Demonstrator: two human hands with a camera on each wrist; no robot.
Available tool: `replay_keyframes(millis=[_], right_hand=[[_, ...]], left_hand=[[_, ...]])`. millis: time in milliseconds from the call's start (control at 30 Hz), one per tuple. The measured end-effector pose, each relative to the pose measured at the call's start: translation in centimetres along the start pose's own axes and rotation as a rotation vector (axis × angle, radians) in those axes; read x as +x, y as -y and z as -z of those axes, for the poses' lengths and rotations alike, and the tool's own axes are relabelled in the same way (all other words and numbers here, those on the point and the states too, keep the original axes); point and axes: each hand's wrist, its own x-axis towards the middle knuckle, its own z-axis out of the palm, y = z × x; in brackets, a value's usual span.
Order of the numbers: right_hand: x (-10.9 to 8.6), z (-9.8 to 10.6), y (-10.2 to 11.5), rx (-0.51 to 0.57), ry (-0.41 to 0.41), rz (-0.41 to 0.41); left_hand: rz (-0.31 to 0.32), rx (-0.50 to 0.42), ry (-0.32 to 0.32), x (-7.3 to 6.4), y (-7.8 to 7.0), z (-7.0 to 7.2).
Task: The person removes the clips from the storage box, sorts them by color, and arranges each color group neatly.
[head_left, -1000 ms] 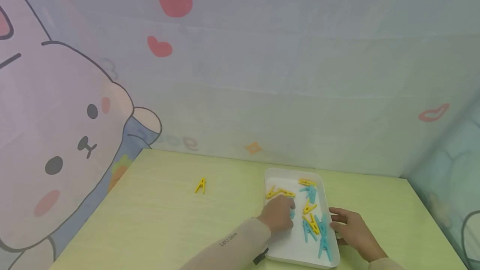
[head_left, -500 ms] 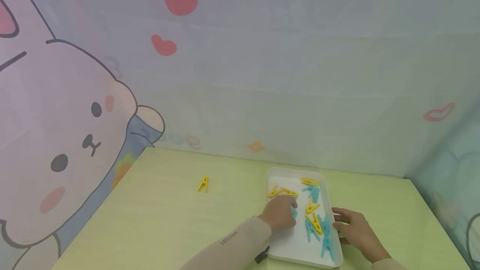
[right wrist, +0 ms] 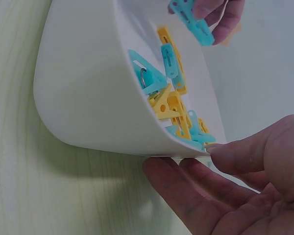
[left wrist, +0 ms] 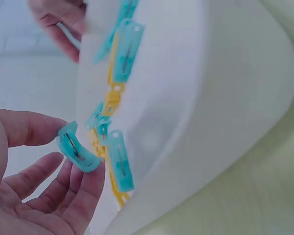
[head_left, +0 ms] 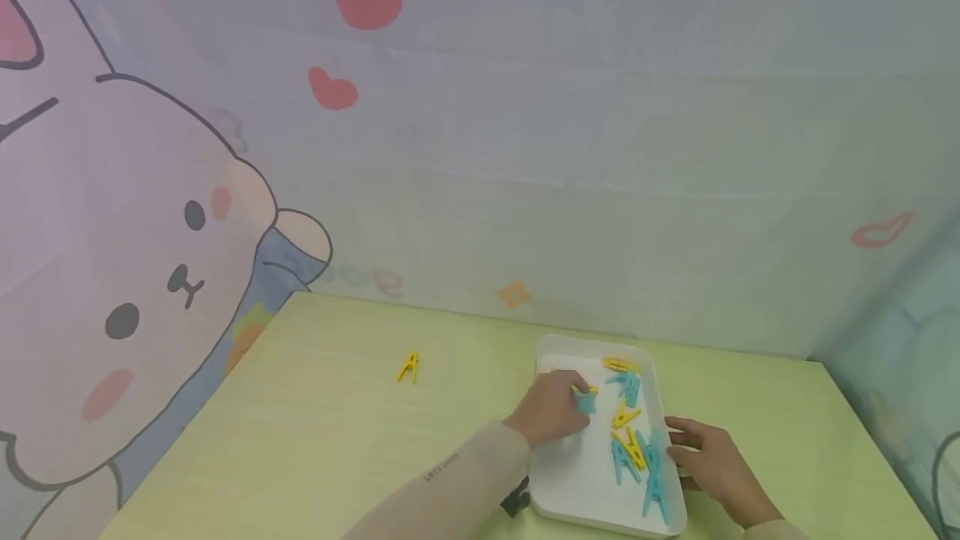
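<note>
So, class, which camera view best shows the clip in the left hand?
Left wrist: the turquoise clip looks large there, its body mostly uncovered. Right wrist shows it partly covered by fingers; head shows it small, partly behind the left hand.

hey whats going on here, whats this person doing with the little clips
A person is handling plastic clips at a table. Their left hand pinches a turquoise clip between thumb and fingers, held up over the white tray. Their right hand holds the tray's right side by the rim. More turquoise clips and yellow clips lie in the tray, and a lone yellow clip sits on the table to its left.
</note>
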Motion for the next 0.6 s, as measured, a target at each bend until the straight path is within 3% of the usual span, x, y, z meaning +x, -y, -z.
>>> replay_keyframes(millis=[267, 600], right_hand=[[0.1, 0.2, -0.1, -0.009, -0.008, -0.001], [0.2, -0.2, -0.1, -0.024, -0.009, -0.019]], left_hand=[[0.053, -0.186, 0.012, 0.4, 1.2, 1.1], [0.070, -0.307, -0.017, -0.3, 2.6, 3.5]])
